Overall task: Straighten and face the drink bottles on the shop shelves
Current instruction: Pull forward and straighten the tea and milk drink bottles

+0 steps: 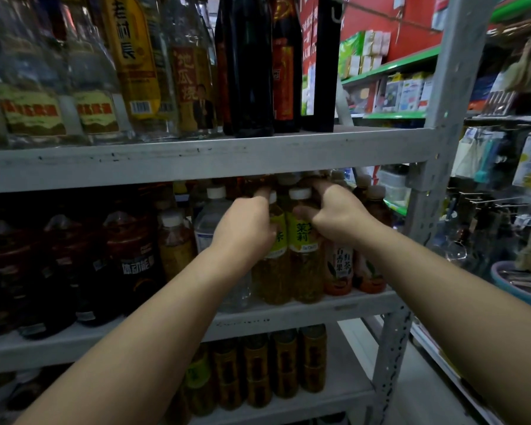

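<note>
1. Both my hands are on the pair of green-label tea bottles at the front of the middle shelf (288,320), towards its right end.
2. My left hand (242,223) is curled round the left green-label bottle (273,271), with one finger up by its cap. It hides most of the label, so I cannot tell whether that one faces out.
3. My right hand (334,216) grasps the right green-label bottle (304,240), thumb across the front and fingers reaching behind the neck. Its label faces me squarely and it stands upright, touching its neighbour.
4. I judge this pair nearly done. The left bottle may want a slight turn before I let go.
5. Just to the right, the orange-label tea bottles (339,268) stand upright with labels showing, so they look finished.
6. To the left, the clear water bottle (209,222) shows its label only at an angle, and the dark bottles (132,259) stand in an uneven line. Those look like work left.
7. The liquor bottles on the top shelf (196,161) face mixed ways, and the lower-shelf bottles (282,363) are too dim to judge. Overall I would say the task is well short of complete.
</note>
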A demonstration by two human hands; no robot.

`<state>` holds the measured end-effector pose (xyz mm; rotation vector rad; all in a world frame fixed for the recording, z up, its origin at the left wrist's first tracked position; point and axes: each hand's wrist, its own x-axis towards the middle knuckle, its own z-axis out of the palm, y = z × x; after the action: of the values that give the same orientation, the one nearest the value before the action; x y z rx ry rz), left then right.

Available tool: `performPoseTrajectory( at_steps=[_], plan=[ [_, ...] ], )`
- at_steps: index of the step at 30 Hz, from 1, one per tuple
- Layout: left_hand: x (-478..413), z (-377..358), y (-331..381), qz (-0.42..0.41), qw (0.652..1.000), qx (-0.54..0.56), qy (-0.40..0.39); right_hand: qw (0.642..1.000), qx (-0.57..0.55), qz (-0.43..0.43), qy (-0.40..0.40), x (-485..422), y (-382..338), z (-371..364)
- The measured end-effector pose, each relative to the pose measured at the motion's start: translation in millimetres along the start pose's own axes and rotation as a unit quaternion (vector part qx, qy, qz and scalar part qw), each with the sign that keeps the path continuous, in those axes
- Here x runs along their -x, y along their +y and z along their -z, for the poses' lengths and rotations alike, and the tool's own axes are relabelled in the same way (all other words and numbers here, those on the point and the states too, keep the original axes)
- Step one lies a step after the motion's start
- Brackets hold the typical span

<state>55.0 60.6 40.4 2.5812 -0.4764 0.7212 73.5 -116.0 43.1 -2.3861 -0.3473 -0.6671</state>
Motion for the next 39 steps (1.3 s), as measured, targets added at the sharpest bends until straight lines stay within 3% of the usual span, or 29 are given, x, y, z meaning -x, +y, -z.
performPoseTrajectory(
  at_steps=[12,16,21,30,39],
  plan=[
    [0.8,-5.1,-4.1,-0.001,1.000,0.030,0.006,0.997,-0.027,0.049,0.060,11.7,12.3,-7.4],
    [5.1,-6.8,-1.5,-0.013,1.000,0.000,0.028,0.999,-0.012,0.023,0.025,7.9,9.5,-5.2],
    [11.8,-18.5,5.5,0.007,0.998,-0.055,-0.022,0.997,0.041,0.008,-0.058,0.1,1.2,-2.3],
    [16.2,-23.7,4.3,0.004,0.995,-0.093,0.033,0.999,0.034,0.014,0.001,5.5,11.6,0.1],
    [16.4,-31.7,-0.1,0.008,0.993,-0.107,0.039,1.000,-0.017,0.004,-0.008,5.5,13.4,-0.5]
  ],
)
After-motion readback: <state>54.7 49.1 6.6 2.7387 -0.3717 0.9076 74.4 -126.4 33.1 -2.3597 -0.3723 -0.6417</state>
